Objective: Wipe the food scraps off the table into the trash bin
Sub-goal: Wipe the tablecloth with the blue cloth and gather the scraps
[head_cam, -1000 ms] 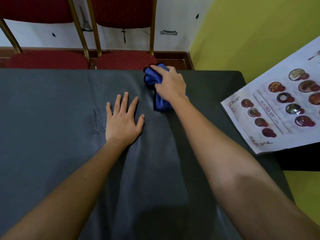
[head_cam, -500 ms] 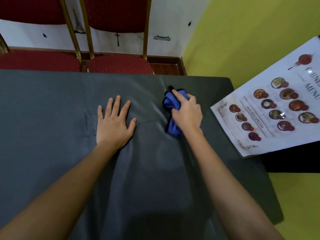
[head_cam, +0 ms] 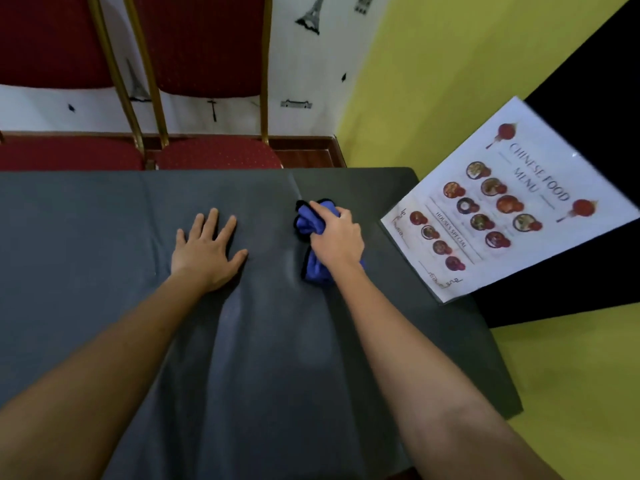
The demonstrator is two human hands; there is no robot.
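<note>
- One laminated menu [head_cam: 498, 206] reads "CHINESE FOOD MENU" and "HOUSES SPECIAL", overhanging the counter [head_cam: 104, 220] edge.
- Right hand [head_cam: 337, 239] fingers clutch a blue cloth [head_cam: 313, 271]; left hand [head_cam: 207, 251] fingers spread flat.

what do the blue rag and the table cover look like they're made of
The rag in the right hand looks like soft, matte microfibre: it bunches in plump folds and has a dark stitched edge. The table cover seems a thin dark woven cloth, with creases and a faint sheen.

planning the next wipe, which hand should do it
Right. The right hand already grips the blue cloth on the table; the left hand lies flat and empty, bracing.
</note>
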